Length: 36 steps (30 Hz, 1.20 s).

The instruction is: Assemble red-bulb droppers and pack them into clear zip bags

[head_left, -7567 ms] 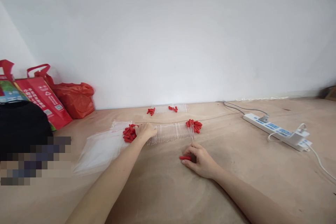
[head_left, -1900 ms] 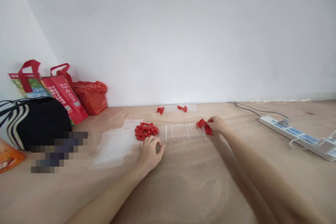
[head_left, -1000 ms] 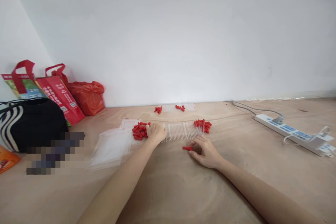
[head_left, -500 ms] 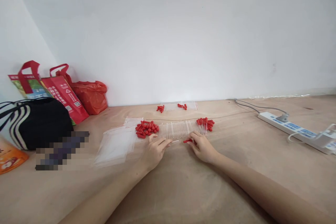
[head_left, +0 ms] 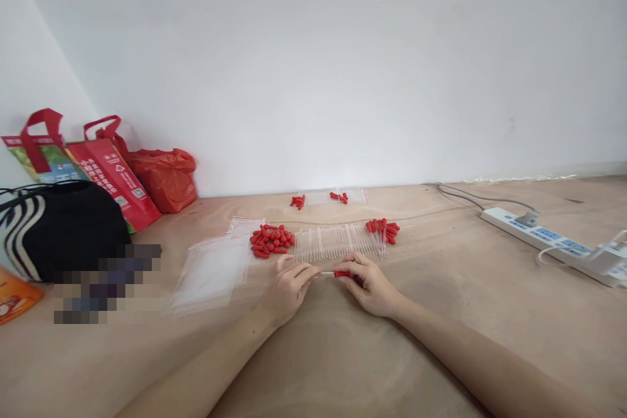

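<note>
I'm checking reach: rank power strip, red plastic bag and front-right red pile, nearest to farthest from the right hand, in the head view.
1. Front-right red pile: beyond the right hand.
2. Power strip: right side.
3. Red plastic bag: left side.

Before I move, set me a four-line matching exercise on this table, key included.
1. Left hand
2. Right hand
3. White power strip
4. Nearer row of clear tubes

A. Has a grey plug in it
B. Pinches a red bulb
C. Lies between two clusters of red bulbs
D. Holds a single clear tube

Pairs: 1-D, 2-B, 3-A, 4-C
</note>
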### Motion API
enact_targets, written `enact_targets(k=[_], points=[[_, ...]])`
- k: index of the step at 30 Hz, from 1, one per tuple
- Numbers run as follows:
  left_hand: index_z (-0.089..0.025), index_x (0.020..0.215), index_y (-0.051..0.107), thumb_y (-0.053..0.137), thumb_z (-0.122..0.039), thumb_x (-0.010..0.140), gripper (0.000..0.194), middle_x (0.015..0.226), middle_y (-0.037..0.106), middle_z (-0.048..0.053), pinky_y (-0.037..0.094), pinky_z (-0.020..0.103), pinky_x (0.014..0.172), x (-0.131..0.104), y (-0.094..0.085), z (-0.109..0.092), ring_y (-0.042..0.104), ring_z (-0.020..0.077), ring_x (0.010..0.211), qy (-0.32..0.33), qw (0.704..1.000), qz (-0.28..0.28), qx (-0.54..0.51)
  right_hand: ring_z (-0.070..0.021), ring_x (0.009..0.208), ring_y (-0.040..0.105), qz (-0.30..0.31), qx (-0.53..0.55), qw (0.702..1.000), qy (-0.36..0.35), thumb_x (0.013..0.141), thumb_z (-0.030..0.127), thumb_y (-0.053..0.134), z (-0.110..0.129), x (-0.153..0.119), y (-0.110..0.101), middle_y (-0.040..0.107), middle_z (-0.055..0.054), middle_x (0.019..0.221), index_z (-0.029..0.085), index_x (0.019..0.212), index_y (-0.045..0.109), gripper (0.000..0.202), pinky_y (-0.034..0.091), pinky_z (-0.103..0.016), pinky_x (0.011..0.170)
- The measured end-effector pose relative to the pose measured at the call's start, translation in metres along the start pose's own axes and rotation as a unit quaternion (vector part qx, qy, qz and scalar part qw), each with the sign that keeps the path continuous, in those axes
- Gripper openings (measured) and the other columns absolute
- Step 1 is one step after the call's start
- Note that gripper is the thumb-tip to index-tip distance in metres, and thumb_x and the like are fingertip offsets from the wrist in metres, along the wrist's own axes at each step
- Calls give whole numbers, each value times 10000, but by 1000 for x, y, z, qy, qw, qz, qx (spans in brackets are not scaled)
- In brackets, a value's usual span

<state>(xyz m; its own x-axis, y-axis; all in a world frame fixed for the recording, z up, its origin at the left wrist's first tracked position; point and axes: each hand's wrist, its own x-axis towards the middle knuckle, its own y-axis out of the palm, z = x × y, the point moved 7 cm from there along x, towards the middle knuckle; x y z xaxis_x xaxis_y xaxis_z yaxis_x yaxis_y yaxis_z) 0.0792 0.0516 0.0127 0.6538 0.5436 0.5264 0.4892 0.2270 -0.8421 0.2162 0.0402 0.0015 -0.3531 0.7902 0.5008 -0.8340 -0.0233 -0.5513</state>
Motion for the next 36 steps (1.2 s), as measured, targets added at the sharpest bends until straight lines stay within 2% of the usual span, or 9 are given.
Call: enact_targets(k=[6,12,17,22,29,36], points=[[-201,955,562,352,-137,883,231,817,651,3,220,365,854,0,-2,-4,586,124,718,30,999,-37,-11,-151,826,528,5,12,1000,-17,810,131,442,5,0,0,573,-63,883,201,953,590,217,442,-289,742],[-223,1048,535,356,-102,874,277,844,646,-4,214,339,839,-1,-2,-12,589,106,745,76,996,-33,-21,-132,710,535,-3,23,999,-25,786,212,530,3,-1,0,601,-42,806,202,924,609,159,442,-248,638],[-229,1073,521,350,-101,876,291,842,639,-11,226,315,821,-2,-2,-17,583,96,736,86,996,-30,-22,-127,748,557,-20,44,998,-47,804,226,517,4,-2,-3,627,-42,843,222,920,634,166,443,-245,676],[-205,1063,521,335,-80,866,299,842,637,0,234,304,784,-2,-2,-20,578,100,734,100,994,-31,-10,-126,718,558,-31,32,997,-67,810,244,512,6,-5,-5,626,-43,787,214,903,645,165,444,-239,657],[-179,1063,524,332,-87,867,290,797,626,16,239,294,709,-5,0,-21,553,111,683,111,994,-10,1,-120,694,555,-24,-14,995,-100,832,251,477,8,-8,-3,618,-55,762,175,887,634,183,430,-220,629],[-150,1035,534,299,-68,857,306,744,618,26,228,298,663,-4,1,-25,518,123,623,142,989,-17,27,-113,628,532,2,-178,973,-149,837,277,471,11,-12,1,624,-22,728,186,890,607,172,322,-249,570]])
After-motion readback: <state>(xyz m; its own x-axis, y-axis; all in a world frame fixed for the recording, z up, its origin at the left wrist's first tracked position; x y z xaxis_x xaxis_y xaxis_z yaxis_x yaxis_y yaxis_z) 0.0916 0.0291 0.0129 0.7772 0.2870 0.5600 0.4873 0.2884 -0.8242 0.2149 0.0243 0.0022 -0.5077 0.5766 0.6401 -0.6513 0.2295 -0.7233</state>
